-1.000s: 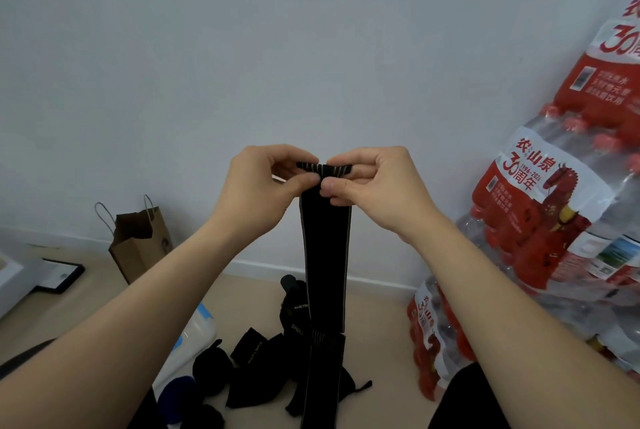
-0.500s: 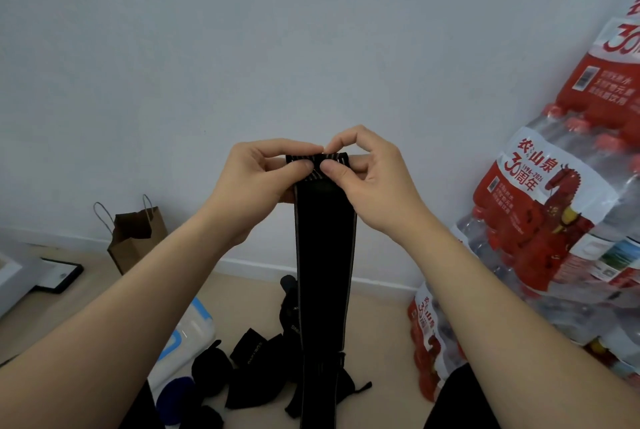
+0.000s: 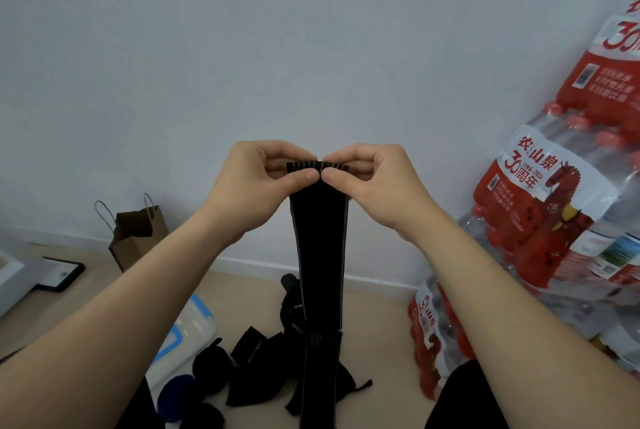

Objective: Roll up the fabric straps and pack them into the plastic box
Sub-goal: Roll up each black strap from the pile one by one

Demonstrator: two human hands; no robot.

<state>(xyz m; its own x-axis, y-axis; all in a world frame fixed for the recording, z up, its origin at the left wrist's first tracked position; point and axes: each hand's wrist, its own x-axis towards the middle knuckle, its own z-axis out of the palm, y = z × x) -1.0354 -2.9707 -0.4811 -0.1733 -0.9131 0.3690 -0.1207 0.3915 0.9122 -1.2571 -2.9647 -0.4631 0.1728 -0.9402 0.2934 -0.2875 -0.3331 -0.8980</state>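
Pale grey wall fills the upper half of the view, with beige floor [image 3: 374, 331] below it. At the centre a long black fabric strap [image 3: 320, 255] is held up and hangs straight down toward six o'clock, its lower length reaching the things on the floor. The left hand [image 3: 256, 186] and the right hand [image 3: 377, 183] meet at its top end. Each pinches the ribbed edge between thumb and curled fingers, thumbs almost touching. I judge this grip suits starting a tight first turn, and letting the strap dangle keeps it flat and untwisted as it winds.

The plastic box [image 3: 188, 328], translucent with blue clips, lies on the floor at about seven o'clock, partly hidden by the left forearm; what it holds cannot be told. Just beside it, toward six o'clock, sits a heap of black straps [image 3: 256, 359] — close at hand for the next rolls, it seems. At nine o'clock a brown paper bag [image 3: 138, 238] stands against the wall. At three o'clock shrink-wrapped packs of bottled water [image 3: 554, 221] with red labels are stacked.
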